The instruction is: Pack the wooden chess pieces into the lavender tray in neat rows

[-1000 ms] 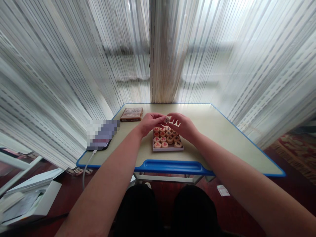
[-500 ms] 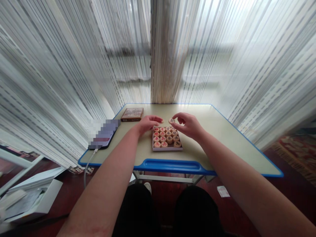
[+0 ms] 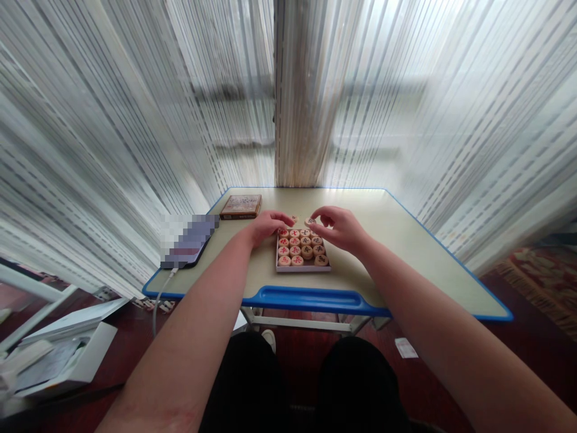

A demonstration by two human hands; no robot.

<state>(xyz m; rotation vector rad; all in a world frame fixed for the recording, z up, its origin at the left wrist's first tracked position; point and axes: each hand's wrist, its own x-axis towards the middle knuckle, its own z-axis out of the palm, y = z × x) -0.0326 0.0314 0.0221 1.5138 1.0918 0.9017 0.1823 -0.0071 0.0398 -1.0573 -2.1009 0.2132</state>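
Observation:
An open box tray stands on the table, filled with rows of round wooden xiangqi pieces bearing red and black characters. A gap shows in its front row, between a red piece and a black piece. Behind the tray, my right hand pinches a xiangqi piece between thumb and fingers. My left hand is at the tray's back left corner, its fingers stretched out and apart. Just beyond those fingertips is another loose piece, partly hidden.
A flat brown box lies at the table's back left. Nearer is a phone with a white cable hanging over the edge. A blue pencil groove runs along the front. Curtains hang behind the table.
The piece in my right hand has shifted slightly left and now looks lower and more tilted. The loose piece by my left fingertips shows more. The view has moved a little.

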